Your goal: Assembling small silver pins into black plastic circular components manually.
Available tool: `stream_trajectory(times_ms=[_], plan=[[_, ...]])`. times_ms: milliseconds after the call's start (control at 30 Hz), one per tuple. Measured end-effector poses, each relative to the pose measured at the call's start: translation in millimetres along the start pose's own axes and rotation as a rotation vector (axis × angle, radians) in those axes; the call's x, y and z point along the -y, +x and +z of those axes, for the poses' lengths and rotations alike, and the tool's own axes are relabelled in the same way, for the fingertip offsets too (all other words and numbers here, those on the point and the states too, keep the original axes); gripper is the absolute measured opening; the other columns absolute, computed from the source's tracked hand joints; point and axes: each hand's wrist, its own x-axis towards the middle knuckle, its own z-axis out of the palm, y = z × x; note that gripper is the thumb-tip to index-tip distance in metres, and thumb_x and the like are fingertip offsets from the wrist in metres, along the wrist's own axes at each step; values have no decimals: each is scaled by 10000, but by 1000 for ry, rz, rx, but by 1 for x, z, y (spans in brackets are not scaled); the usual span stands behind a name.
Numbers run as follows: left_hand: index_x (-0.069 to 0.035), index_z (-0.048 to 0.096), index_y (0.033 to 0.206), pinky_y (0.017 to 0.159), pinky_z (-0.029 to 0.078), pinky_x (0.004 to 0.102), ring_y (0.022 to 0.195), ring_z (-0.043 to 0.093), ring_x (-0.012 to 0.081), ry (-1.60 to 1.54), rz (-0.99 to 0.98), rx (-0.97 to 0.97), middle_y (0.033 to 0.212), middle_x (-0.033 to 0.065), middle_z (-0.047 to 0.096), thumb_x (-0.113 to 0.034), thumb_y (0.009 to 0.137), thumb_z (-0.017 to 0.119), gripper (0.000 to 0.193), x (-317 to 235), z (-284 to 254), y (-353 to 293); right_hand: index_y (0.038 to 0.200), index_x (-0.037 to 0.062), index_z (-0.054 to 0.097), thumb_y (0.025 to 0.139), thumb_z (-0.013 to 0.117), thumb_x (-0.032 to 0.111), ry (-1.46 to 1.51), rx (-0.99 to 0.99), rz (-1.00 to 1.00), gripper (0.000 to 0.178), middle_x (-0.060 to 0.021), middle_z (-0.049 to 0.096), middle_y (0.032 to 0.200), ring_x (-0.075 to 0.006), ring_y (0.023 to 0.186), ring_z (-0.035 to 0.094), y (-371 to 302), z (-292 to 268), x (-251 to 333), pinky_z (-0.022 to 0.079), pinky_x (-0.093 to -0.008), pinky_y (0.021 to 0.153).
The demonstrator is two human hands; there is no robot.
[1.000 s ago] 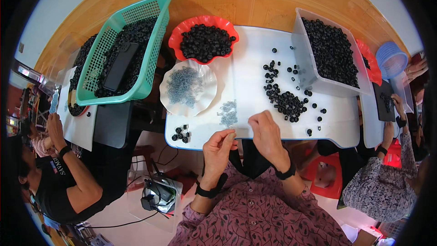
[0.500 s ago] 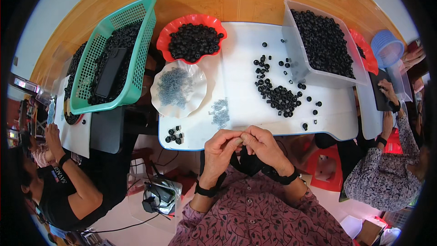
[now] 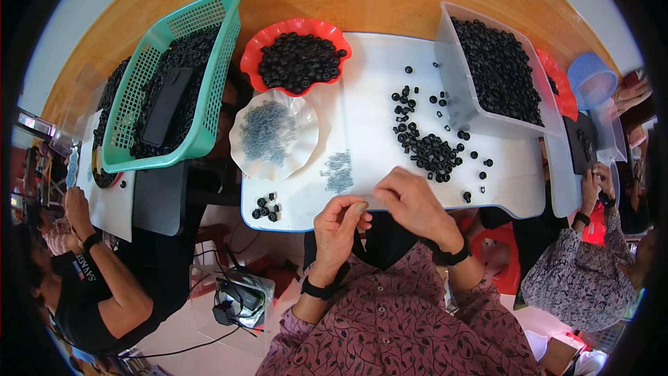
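My left hand [image 3: 339, 227] is held at the table's front edge, its thumb and fingertips pinched together. What sits in the pinch is too small to make out. Beside it my right hand [image 3: 412, 202] is over the table edge, back up and fingers curled under; whatever they may hold is hidden. Small grey pieces [image 3: 338, 172] lie in a patch just beyond my left hand. Past my right hand spreads a loose pile of small black round parts [image 3: 433, 155], some showing a hole. A few more black parts [image 3: 265, 207] form a cluster at the table's front left.
A white scalloped dish [image 3: 311, 141] holds grey pieces; behind it a red bowl [image 3: 248, 69] holds black parts. A clear plastic bin [image 3: 480, 117] of black parts stands right, a green basket [image 3: 209, 129] left with a dark flat object inside. People sit at both sides.
My hands have come apart. The right one has moved right and forward over the table edge, while the left has stayed near its place, still pinching.
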Motion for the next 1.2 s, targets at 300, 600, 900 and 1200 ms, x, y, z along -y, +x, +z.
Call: stream_trajectory(times_ms=[300, 600, 900, 1200], plan=[[31, 624, 1021, 629, 558, 233, 720, 642, 117, -127, -70, -45, 874, 76, 657, -37, 916, 607, 126, 4, -16, 4, 913, 23, 630, 858, 597, 102, -551, -278, 156, 102, -192, 547, 896, -390, 721, 615, 47, -22, -39, 500, -465, 631], [28, 618, 1045, 633, 562, 240, 730, 648, 125, -206, -82, -39, 887, 82, 659, -20, 903, 619, 150, 9, -21, 6, 937, 50, 640, 862, 601, 90, -692, -218, 192, 93, -169, 528, 887, -369, 709, 609, 64, -13, -43, 500, -438, 631], [22, 618, 1040, 623, 558, 242, 722, 645, 128, -202, -79, -9, 883, 80, 655, -44, 919, 603, 138, 11, -24, 5, 865, 46, 614, 813, 575, 7, -686, -284, -36, 76, -92, 575, 884, -324, 740, 620, 53, -6, -53, 508, -415, 630], [19, 616, 1017, 610, 556, 249, 698, 636, 129, -226, -94, -18, 882, 89, 652, -136, 949, 587, 171, 11, -25, 6, 883, 51, 627, 821, 608, 41, -566, -312, 39, 65, -93, 606, 863, -315, 734, 617, 45, -17, -36, 498, -402, 633]])
